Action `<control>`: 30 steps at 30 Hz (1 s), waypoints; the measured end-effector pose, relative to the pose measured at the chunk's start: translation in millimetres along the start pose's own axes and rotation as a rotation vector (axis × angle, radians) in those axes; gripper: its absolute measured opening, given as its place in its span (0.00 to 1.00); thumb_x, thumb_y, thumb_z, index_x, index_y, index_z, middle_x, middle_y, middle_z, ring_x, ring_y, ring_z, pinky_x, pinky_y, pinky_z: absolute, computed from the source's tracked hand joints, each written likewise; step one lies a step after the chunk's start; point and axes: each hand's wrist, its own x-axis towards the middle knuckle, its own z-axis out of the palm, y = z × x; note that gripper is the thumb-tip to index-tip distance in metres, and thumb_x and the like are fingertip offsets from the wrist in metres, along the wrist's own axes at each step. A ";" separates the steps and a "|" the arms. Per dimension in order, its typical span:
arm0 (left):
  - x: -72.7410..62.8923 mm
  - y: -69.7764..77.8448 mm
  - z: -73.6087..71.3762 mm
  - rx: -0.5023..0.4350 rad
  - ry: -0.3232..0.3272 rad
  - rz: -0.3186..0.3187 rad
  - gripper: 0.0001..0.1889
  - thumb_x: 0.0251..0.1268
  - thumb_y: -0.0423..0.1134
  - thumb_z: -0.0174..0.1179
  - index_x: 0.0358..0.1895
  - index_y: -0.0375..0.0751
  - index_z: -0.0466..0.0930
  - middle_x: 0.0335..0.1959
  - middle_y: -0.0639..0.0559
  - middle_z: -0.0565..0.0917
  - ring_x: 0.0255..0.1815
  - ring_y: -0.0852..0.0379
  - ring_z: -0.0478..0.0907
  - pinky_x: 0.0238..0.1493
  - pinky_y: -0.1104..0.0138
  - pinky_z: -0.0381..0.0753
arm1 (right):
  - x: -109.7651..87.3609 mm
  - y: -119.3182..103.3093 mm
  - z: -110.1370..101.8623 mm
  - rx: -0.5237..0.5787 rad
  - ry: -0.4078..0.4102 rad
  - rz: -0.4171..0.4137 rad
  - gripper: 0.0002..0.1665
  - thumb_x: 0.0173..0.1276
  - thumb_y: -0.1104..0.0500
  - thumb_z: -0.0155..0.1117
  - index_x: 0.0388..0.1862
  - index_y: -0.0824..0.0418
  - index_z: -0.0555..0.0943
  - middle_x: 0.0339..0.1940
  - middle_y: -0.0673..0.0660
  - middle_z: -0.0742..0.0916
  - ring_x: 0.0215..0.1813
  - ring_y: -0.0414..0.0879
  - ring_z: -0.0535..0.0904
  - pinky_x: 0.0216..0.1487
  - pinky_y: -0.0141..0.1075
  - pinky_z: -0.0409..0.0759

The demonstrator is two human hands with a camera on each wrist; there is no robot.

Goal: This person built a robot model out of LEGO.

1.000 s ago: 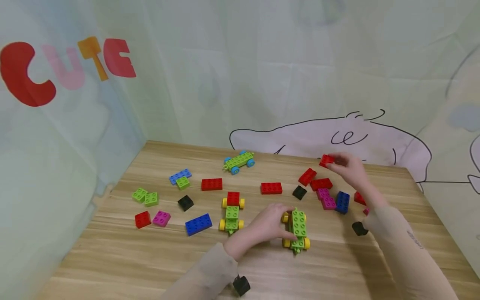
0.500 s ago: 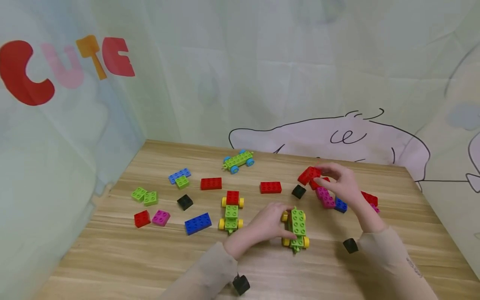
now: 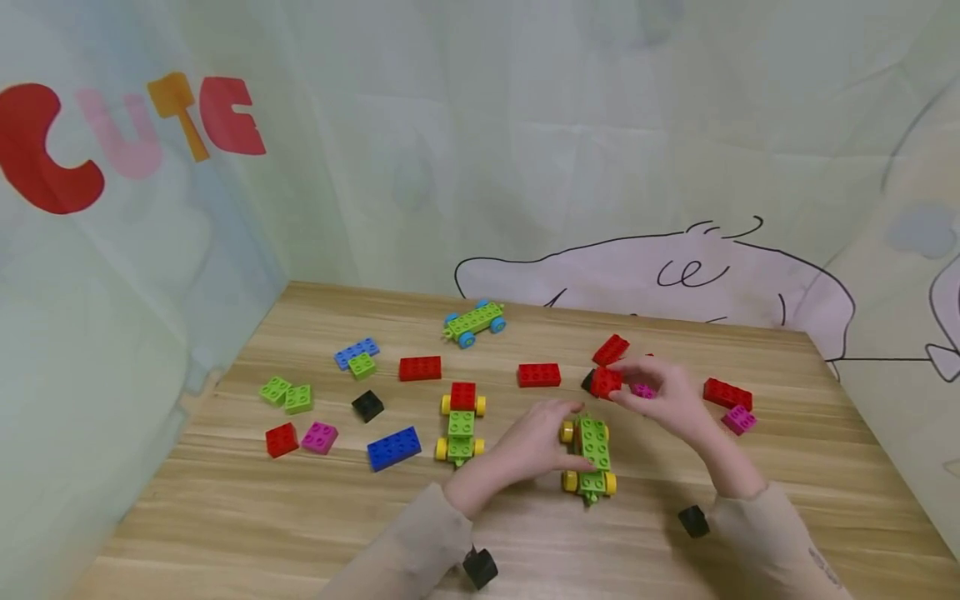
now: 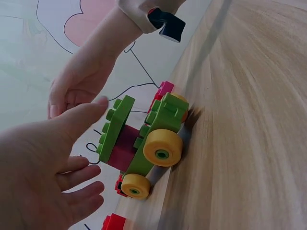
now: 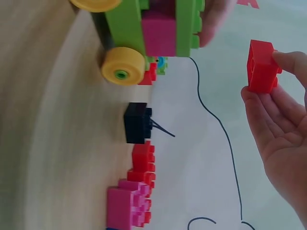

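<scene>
My right hand (image 3: 667,402) pinches a small red building brick (image 3: 606,382) between thumb and fingers, raised above the table beyond the nearer toy car. In the right wrist view the brick (image 5: 262,67) is held at the fingertips, studs toward the thumb side. My left hand (image 3: 525,448) is beside that car (image 3: 595,446), thumb and fingers spread around its left side. The car has a green base, yellow wheels, a magenta brick (image 4: 123,146) in the middle and a green brick (image 4: 116,129) on top. The left wrist view shows the left fingers relaxed, the thumb close to the green brick.
Left of my hand stands another yellow-wheeled car (image 3: 461,425) with green and red bricks. A blue-wheeled green base (image 3: 475,322) is at the back. Loose bricks lie around: a blue one (image 3: 394,448), a red one (image 3: 539,375), a magenta one (image 3: 738,419), and several more.
My right hand has brought the red brick from the back right toward the left and nearer, over the loose bricks. The left hand stays beside the car.
</scene>
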 end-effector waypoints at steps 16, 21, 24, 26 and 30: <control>-2.2 4.3 -4.3 -0.121 0.144 0.045 0.29 0.65 0.50 0.64 0.67 0.43 0.72 0.65 0.49 0.77 0.63 0.51 0.76 0.61 0.60 0.78 | -15.6 9.2 11.4 0.019 -0.112 0.009 0.17 0.61 0.61 0.72 0.49 0.60 0.83 0.46 0.55 0.88 0.46 0.39 0.84 0.45 0.39 0.84; -1.3 3.9 -3.3 -0.131 0.169 0.067 0.26 0.66 0.49 0.64 0.64 0.44 0.74 0.60 0.50 0.80 0.56 0.53 0.80 0.54 0.66 0.81 | -18.9 8.4 14.2 0.046 -0.126 -0.009 0.17 0.61 0.63 0.71 0.50 0.61 0.83 0.47 0.56 0.88 0.47 0.37 0.83 0.50 0.34 0.83; -0.9 3.8 -2.2 -0.134 0.177 0.088 0.25 0.65 0.47 0.64 0.63 0.43 0.75 0.60 0.50 0.80 0.56 0.53 0.80 0.55 0.67 0.81 | -20.3 7.5 15.4 0.056 -0.132 -0.028 0.17 0.61 0.63 0.71 0.50 0.61 0.83 0.48 0.56 0.88 0.48 0.37 0.83 0.52 0.30 0.82; -0.4 3.6 -1.4 -0.143 0.179 0.098 0.24 0.65 0.46 0.65 0.62 0.42 0.76 0.60 0.50 0.81 0.56 0.54 0.80 0.56 0.67 0.80 | -21.1 6.4 15.6 0.055 -0.133 -0.033 0.17 0.61 0.63 0.71 0.50 0.61 0.83 0.48 0.56 0.88 0.48 0.36 0.82 0.52 0.28 0.81; 0.2 3.8 0.5 -0.165 0.182 0.099 0.22 0.66 0.44 0.64 0.61 0.41 0.77 0.59 0.49 0.81 0.56 0.53 0.80 0.58 0.65 0.80 | -22.2 4.9 15.4 0.043 -0.136 -0.037 0.18 0.61 0.62 0.72 0.50 0.62 0.83 0.48 0.56 0.88 0.48 0.37 0.83 0.52 0.28 0.81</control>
